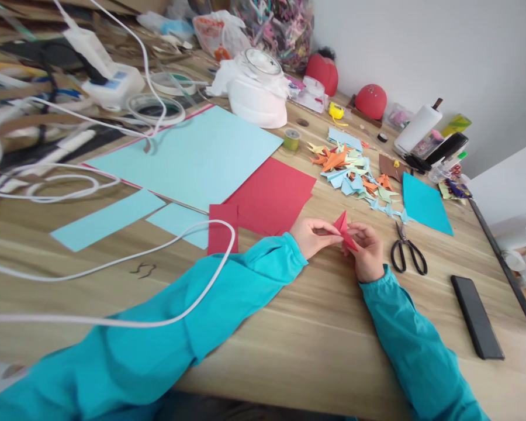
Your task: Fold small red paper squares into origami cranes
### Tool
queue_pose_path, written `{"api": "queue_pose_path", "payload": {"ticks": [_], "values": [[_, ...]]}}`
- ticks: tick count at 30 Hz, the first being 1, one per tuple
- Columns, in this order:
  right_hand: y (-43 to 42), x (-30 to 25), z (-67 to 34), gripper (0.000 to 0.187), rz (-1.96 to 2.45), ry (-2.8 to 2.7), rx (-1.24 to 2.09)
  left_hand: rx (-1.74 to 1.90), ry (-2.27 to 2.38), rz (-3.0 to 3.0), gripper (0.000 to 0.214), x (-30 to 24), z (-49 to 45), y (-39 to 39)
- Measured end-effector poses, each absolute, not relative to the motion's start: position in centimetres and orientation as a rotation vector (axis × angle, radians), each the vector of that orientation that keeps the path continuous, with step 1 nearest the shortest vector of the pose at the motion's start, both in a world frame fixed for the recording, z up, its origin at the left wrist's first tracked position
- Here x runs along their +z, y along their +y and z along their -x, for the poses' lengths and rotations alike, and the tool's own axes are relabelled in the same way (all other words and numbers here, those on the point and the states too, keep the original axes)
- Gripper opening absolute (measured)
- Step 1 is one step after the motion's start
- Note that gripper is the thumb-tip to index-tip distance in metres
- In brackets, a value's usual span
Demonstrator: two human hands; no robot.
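A small piece of folded red paper (342,227) with pointed ends is held up between my two hands above the wooden table. My left hand (314,237) pinches its left side between thumb and fingers. On the other side, my right hand (364,248) grips its lower right point, with the fingers curled behind. Red paper sheets (269,196) lie just left of my hands. Beyond them is a pile of folded paper cranes (353,169) in orange, pale blue, green and yellow. Black-handled scissors (405,248) rest to the right of my right hand.
A large light blue sheet (193,155) and cut strips (109,219) lie at left. A white cable (201,298) loops over my left sleeve. A phone (477,316) and a turquoise sheet (426,204) are at right. A spool (291,140) stands near the back.
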State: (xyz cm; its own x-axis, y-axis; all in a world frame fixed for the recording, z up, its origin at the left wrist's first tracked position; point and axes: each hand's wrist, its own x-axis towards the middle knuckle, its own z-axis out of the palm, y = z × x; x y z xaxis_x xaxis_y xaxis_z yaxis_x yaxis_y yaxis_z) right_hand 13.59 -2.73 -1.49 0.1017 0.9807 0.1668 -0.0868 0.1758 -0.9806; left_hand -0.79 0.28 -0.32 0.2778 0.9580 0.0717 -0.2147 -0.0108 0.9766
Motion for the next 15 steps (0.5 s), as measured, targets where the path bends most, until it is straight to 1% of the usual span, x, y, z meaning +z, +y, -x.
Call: {"api": "queue_pose_path", "payload": {"ticks": [3,6,12,15], "values": [[-2.71,-1.45,-13.57,0.029,1.098,-1.158,1.055,1.135,0.851,-1.248,0.011,0.02,0.86,0.1],[-2.68,-1.51,-13.6,0.025,1.136,-1.168,1.053,1.125,0.891,-1.261,0.011,0.2,0.91,0.0],[-2.73,-1.46,-13.58,0.02,1.155,-1.158,1.046,1.112,0.912,-1.211,0.024,-0.25,0.83,0.09],[-2.8,-1.46,-13.62,0.018,1.141,-1.152,1.058,1.1,0.895,-1.196,0.027,-0.34,0.84,0.14]]}}
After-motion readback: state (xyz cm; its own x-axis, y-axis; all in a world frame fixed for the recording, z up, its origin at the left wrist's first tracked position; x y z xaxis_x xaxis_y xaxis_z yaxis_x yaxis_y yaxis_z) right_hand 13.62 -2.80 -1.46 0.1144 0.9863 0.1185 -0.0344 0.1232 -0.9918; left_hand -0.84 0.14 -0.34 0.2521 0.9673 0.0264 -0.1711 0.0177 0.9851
